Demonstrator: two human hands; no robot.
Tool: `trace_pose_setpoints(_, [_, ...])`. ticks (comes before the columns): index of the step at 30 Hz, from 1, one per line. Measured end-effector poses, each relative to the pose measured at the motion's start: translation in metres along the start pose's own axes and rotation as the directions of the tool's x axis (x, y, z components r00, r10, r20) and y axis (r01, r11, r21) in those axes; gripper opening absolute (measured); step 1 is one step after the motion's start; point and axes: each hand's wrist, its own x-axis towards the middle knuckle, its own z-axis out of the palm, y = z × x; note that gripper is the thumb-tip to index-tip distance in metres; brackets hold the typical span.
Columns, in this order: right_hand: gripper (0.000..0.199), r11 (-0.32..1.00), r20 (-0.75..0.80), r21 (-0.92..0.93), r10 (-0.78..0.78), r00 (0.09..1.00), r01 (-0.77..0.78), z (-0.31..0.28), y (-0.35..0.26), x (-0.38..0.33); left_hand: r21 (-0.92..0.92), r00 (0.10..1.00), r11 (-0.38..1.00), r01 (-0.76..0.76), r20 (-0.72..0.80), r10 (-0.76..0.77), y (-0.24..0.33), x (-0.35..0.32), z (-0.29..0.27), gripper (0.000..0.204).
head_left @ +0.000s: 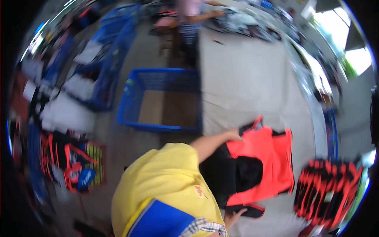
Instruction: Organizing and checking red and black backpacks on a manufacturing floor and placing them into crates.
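**Flattening the orange shirt**

My yellow sleeve [158, 185] fills the foreground. Left fingers [236, 136] press flat on the orange-and-black shirt [272, 158]; right fingers [237, 216] pinch its lower hem. I'd pull both edges taut on the counter [244, 83], beside the folded stack [327, 189].

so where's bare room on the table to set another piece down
The grey table is bare between the orange and black garment and the clutter at its far end. It is crowded at the near right, where the folded stack sits beside the garment under both hands.
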Motion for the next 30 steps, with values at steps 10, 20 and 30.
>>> trace_pose_setpoints(10, [0.082, 0.843, 0.385, -0.503, 0.021, 0.923, 0.191, 0.212, -0.045, 0.021, 0.016, 0.986, 0.992, -0.125, 0.115, 0.123, 0.032, -0.111, -0.055, 0.044])
trace_pose_setpoints(20, [0.074, 0.598, 0.64, -0.601, -0.038, 0.767, 0.531, 0.267, -0.081, -0.029, -0.077, 0.875, 0.966, -0.248, -0.446, 0.189, -0.001, -0.191, -0.116, 0.027])
trace_pose_setpoints(30, [0.067, 0.333, 0.888, -0.418, -0.045, 0.457, 0.845, 0.364, -0.046, -0.103, -0.492, 0.498, 0.871, -0.005, -0.757, -0.424, -0.131, -0.356, -0.11, 0.06])
